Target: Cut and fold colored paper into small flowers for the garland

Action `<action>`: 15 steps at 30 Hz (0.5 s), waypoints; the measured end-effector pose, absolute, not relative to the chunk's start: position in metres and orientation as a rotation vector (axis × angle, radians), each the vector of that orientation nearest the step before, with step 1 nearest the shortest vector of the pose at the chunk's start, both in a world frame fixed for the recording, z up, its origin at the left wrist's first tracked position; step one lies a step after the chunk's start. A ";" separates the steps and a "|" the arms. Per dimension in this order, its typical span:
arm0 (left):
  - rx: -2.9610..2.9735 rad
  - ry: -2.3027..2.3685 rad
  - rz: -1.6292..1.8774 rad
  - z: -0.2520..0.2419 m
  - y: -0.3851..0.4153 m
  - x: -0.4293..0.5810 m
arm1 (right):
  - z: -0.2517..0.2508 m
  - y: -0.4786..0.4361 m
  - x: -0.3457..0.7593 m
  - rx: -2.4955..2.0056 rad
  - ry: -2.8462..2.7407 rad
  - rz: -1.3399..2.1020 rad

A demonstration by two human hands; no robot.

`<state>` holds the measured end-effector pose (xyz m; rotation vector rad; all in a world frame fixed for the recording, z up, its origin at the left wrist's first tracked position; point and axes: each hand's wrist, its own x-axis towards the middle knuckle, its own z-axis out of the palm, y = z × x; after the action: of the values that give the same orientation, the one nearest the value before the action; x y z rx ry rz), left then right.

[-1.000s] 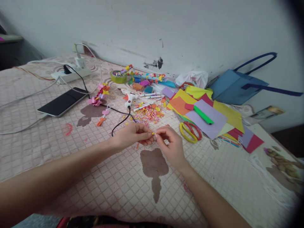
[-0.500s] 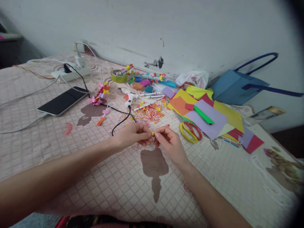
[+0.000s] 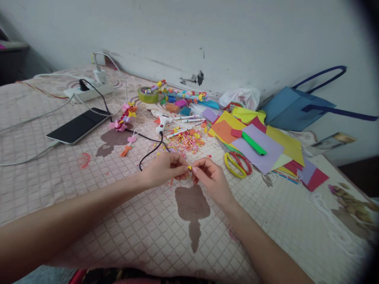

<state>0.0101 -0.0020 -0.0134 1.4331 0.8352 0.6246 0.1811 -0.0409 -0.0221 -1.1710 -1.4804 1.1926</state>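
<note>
A small yellow piece (image 3: 190,167), perhaps paper, is pinched between the fingertips of both hands above the cloth. My left hand (image 3: 167,169) is closed on it with thumb and forefinger from the left. From the right, my right hand (image 3: 211,176) has its thumb and forefinger together at the piece's other edge. The fingers cover most of it, so its shape is hard to make out. Just beyond the hands lie a heap of coloured paper shreds (image 3: 187,142) and a white glue gun (image 3: 161,121) with a black cord. Red and yellow scissors (image 3: 236,165) rest right of my right hand.
Coloured paper sheets (image 3: 257,144) with a green cutter-like tool (image 3: 254,143) spread at the right, before a blue bag (image 3: 297,108). A tablet or phone (image 3: 77,126) and a power strip (image 3: 89,92) with cables lie left. Green tape (image 3: 148,95) stands at the back.
The fingertips have shifted very slightly around the yellow piece, and a bit more of it shows between them. Everything else stays where it was.
</note>
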 end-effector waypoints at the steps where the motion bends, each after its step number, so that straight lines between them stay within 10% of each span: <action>1: 1.467 0.829 0.643 -0.013 -0.002 0.010 | -0.022 -0.041 0.181 -1.166 -1.482 1.201; 15: 1.752 0.902 0.708 -0.012 -0.007 0.009 | -0.023 -0.040 0.182 -1.139 -1.442 1.227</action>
<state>0.0092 -0.0074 -0.0116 1.7516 0.9024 0.7079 0.1819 -0.0400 -0.0227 -1.1391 -1.4419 1.2273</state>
